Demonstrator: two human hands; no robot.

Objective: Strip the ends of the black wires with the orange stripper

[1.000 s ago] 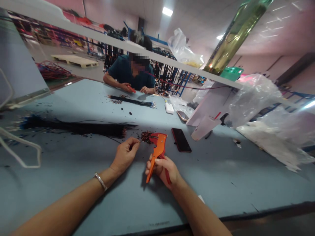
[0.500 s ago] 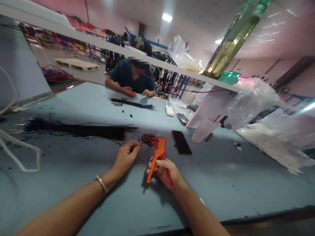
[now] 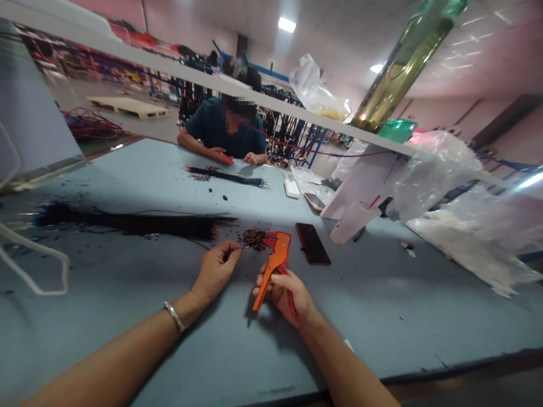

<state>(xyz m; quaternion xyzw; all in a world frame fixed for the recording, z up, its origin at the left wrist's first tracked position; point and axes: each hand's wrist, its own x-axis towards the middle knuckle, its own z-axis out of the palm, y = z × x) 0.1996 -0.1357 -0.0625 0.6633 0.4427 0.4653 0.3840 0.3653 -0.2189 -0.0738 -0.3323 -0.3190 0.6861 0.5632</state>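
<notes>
My right hand [image 3: 292, 294] is wrapped round the handles of an orange and red wire stripper [image 3: 278, 255], whose jaws point up and to the left. Thumb and fingertips of my left hand [image 3: 216, 270] are pinched together on a thin black wire [image 3: 199, 243]; its bare-looking tip pokes out toward the stripper jaws, a small distance away. Just beyond both hands lies a heap of short cut insulation pieces [image 3: 253, 237]. To the left a thick bundle of black wires [image 3: 139, 224] stretches across the table, with blue and metallic ends at its far left.
A dark phone [image 3: 313, 244] lies right of the stripper, near a white cup with a straw [image 3: 353, 221]. Across the table a person [image 3: 227, 127] holds a red tool beside a smaller wire bundle [image 3: 229, 176]. Plastic bags [image 3: 475, 237] cover the right side. A shelf bar crosses above.
The stripper's head has tipped slightly to the right, away from my left hand. My left hand keeps its pinch on the wire almost in place. The view has shifted a little.
</notes>
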